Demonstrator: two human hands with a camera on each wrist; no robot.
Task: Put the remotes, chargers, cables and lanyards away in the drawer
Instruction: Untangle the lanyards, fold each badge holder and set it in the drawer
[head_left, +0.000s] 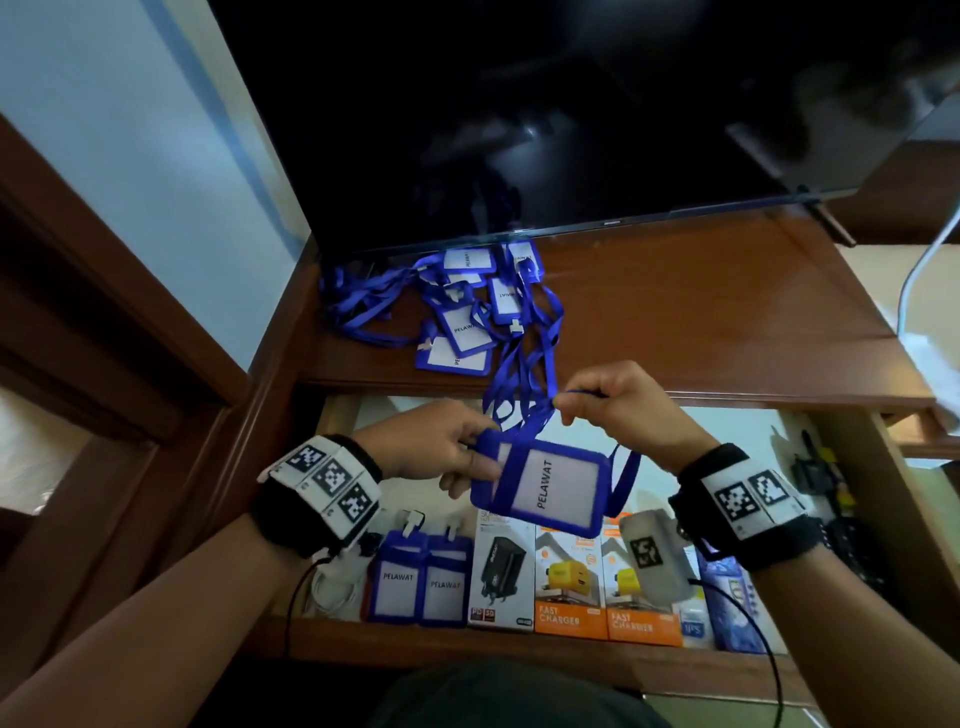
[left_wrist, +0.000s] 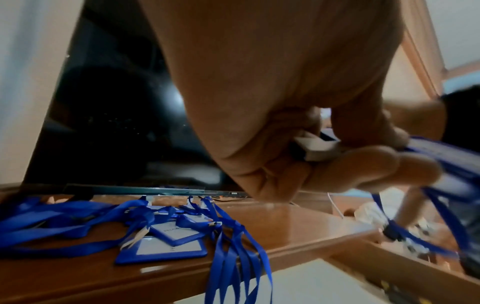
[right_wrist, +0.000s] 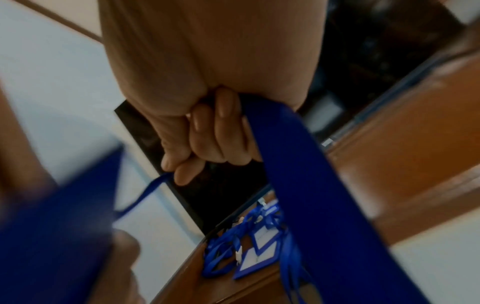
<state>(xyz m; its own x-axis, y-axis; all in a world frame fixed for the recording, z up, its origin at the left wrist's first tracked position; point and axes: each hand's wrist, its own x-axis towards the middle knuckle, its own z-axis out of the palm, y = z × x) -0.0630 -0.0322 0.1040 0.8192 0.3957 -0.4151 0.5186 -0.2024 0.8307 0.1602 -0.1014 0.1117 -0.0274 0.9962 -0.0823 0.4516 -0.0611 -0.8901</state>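
Here, every place is given relative to the open drawer (head_left: 571, 660).
Lanyard pile (head_left: 462, 306): flat blue ribbon straps tangled with rectangular blue-framed badge holders, lying on the glossy brown wooden shelf (head_left: 701, 312) just behind the drawer, toward its left end.
Left hand (head_left: 436, 449): above the drawer's left half; thumb and curled fingers pinch the left edge of the held badge holder (head_left: 545, 486), and the left wrist view shows a white plastic clip (left_wrist: 319, 150) caught between the fingers.
Held badge holder: soft blue rectangular frame around a white card printed PELAWAT, tilted, hanging above the drawer's middle.
Strap (head_left: 524, 374): thin woven blue ribbon, running from the held badge holder back over the drawer's rear edge to the pile.
Right hand (head_left: 623, 410): above the drawer's middle-right; fingers clenched, thumb and forefinger pinching the strap.
Stored badge holders (head_left: 421, 582): two, upright, side by side, inside the drawer at front left.
Charger boxes (head_left: 571, 577): rectangular cartons, one white, two orange marked FAST CHARGER, inside the drawer at front centre.
Television (head_left: 571, 114): dark glossy screen standing behind the drawer on the shelf.
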